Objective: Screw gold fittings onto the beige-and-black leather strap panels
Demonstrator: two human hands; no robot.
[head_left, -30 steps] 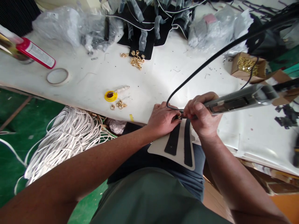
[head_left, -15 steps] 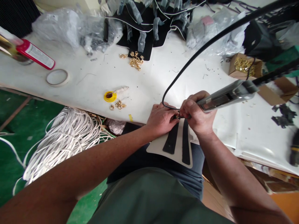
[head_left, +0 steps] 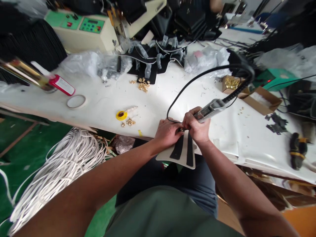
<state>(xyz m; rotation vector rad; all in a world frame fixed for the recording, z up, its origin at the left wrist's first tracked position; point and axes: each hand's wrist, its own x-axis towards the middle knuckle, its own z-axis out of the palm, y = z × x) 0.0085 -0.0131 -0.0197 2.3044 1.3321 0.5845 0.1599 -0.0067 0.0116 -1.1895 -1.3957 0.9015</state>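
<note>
My right hand (head_left: 197,126) is wrapped round a grey metal hand tool (head_left: 211,109) with a black cable at its rear. The tool's tip points down-left towards a small gold piece (head_left: 182,129) at the narrow end of a pale panel (head_left: 181,154) with two black strips. My left hand (head_left: 168,133) presses on that end of the panel, fingers bent beside the gold piece. A thin black cord (head_left: 172,107) loops down to my fingers. The panel's wide end hangs over the table edge above my lap.
On the white table (head_left: 163,95) are gold fittings (head_left: 143,86), a yellow tape roll (head_left: 121,115), a red bottle (head_left: 64,85), a white tape ring (head_left: 76,101), small boxes (head_left: 261,100) and pliers (head_left: 298,150). White cord (head_left: 56,174) lies in coils at lower left.
The view has tilted up, showing more of the table's far side. Both hands stay at the panel's narrow end, and the tool is still in my right hand.
</note>
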